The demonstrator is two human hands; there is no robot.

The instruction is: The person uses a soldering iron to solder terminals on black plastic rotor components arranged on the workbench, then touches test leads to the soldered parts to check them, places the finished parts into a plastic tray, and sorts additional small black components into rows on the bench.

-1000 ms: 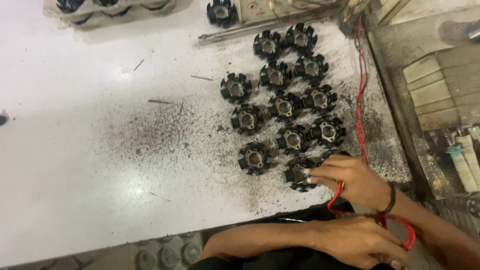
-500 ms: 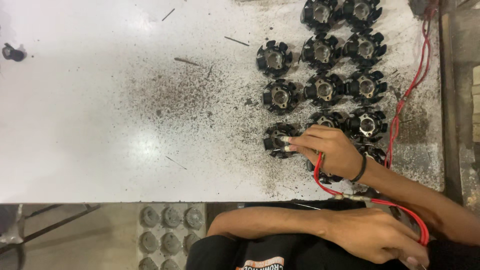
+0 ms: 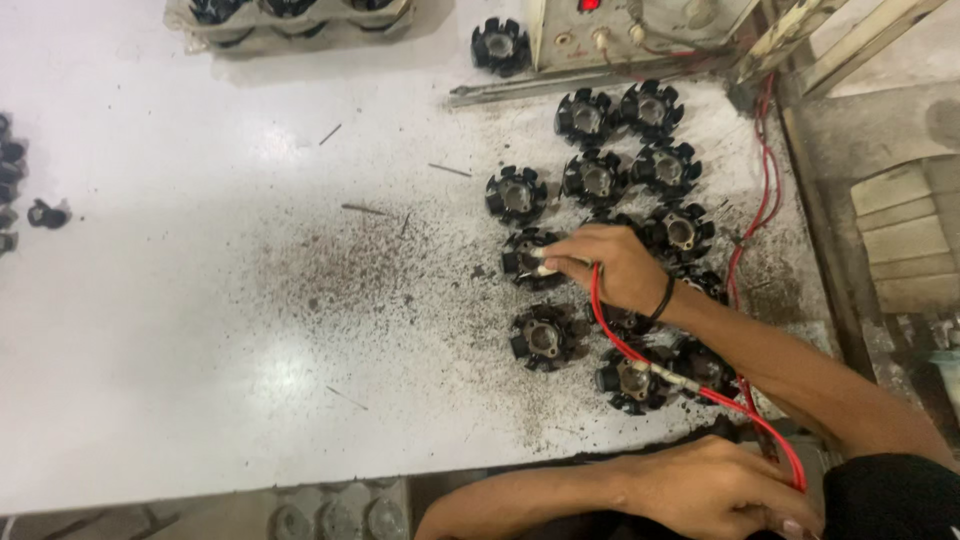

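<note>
At bench centre, a black round toothed stator core (image 3: 527,256) lies flat in a loose grid of like black cores (image 3: 596,178). The right hand (image 3: 612,268), at its 3 o'clock, pinches a red-wired probe (image 3: 553,266) whose tip touches the core, fingers closed on the probe. The red lead (image 3: 640,358) loops toward 5 o'clock. The left hand (image 3: 715,490) rests at the white bench (image 3: 200,300) edge, 6 o'clock; its grip cannot be told. A grey tester box (image 3: 640,25) sits at 12 o'clock, probably within the lead's reach.
</note>
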